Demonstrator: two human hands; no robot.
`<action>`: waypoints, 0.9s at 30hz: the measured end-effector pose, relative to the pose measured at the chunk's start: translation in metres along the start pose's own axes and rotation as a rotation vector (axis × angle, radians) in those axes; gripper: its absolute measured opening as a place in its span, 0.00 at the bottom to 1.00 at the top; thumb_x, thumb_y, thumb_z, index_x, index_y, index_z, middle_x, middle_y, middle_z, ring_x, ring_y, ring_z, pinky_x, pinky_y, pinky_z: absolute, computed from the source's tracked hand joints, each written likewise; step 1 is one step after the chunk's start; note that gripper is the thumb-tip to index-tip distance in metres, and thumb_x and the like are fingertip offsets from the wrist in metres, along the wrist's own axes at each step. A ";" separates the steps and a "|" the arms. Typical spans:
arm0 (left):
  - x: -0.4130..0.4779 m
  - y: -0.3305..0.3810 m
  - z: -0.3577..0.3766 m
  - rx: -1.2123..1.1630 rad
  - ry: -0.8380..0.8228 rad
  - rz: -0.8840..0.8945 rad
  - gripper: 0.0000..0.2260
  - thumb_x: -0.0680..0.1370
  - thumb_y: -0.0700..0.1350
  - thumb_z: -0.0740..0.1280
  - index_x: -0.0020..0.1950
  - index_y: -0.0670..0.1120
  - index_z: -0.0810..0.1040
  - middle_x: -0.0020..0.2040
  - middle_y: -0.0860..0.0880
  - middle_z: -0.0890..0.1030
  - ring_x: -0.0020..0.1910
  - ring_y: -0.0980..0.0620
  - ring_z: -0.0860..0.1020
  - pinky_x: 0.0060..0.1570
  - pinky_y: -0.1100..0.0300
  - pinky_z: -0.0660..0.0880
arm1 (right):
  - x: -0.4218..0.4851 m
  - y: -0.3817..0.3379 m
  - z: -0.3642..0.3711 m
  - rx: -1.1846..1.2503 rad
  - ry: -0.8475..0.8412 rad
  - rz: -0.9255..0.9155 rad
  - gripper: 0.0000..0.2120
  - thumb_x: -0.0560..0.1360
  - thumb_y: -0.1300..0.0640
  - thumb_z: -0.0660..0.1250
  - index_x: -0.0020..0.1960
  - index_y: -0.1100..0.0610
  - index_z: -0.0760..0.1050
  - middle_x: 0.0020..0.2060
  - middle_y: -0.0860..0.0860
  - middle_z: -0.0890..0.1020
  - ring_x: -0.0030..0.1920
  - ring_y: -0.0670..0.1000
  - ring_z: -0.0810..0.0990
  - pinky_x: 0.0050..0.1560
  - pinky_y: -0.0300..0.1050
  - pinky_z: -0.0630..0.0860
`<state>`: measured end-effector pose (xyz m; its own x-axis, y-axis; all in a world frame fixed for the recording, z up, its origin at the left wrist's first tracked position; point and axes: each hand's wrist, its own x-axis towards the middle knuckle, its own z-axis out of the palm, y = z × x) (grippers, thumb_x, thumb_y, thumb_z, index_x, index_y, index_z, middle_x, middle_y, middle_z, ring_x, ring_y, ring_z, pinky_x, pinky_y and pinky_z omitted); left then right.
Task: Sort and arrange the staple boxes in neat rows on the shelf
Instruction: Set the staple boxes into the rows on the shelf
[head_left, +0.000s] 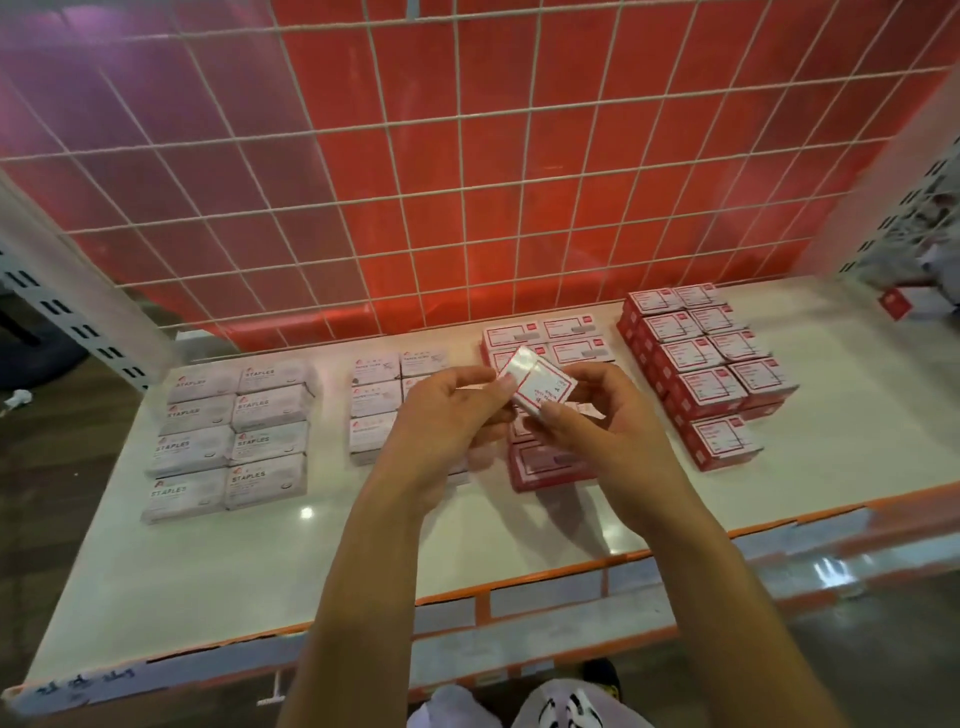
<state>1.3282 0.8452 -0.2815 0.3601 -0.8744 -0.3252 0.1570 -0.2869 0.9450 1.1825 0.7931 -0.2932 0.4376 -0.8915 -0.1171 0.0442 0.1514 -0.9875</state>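
Pinching a small red-and-white cardboard staple box (540, 385), the left hand (447, 415) and right hand (597, 431) hang above the white shelf (363, 551). Rows of white boxes (234, 431) and stacked red boxes (711, 358) already lie neat; the red group (550, 467) beneath them seems unfinished.

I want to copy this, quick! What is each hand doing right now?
Left hand: holds the small red-and-white box by its left side.
Right hand: holds the same box by its right side.
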 end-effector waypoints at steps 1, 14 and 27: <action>0.001 0.001 0.010 0.012 -0.005 -0.012 0.11 0.76 0.48 0.69 0.56 0.46 0.79 0.46 0.51 0.85 0.45 0.56 0.83 0.44 0.62 0.79 | 0.000 0.001 -0.005 0.010 0.036 -0.010 0.15 0.73 0.64 0.70 0.57 0.57 0.71 0.52 0.54 0.80 0.47 0.52 0.84 0.44 0.43 0.80; 0.009 0.007 0.100 0.674 -0.016 0.230 0.17 0.71 0.50 0.74 0.58 0.55 0.76 0.51 0.56 0.79 0.50 0.56 0.77 0.47 0.63 0.75 | -0.003 -0.009 -0.089 -0.415 -0.026 -0.005 0.16 0.71 0.65 0.71 0.49 0.50 0.67 0.47 0.45 0.79 0.47 0.43 0.81 0.49 0.44 0.81; 0.010 0.004 0.178 1.096 -0.166 0.389 0.24 0.71 0.52 0.73 0.67 0.54 0.74 0.62 0.52 0.79 0.58 0.52 0.76 0.52 0.64 0.68 | 0.002 -0.016 -0.184 -0.768 -0.093 -0.114 0.26 0.69 0.61 0.74 0.64 0.45 0.73 0.54 0.44 0.74 0.48 0.41 0.76 0.46 0.28 0.73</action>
<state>1.1688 0.7653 -0.2748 0.0727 -0.9944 -0.0764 -0.8419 -0.1022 0.5299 1.0175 0.7102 -0.2969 0.5424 -0.8394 -0.0345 -0.5259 -0.3072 -0.7932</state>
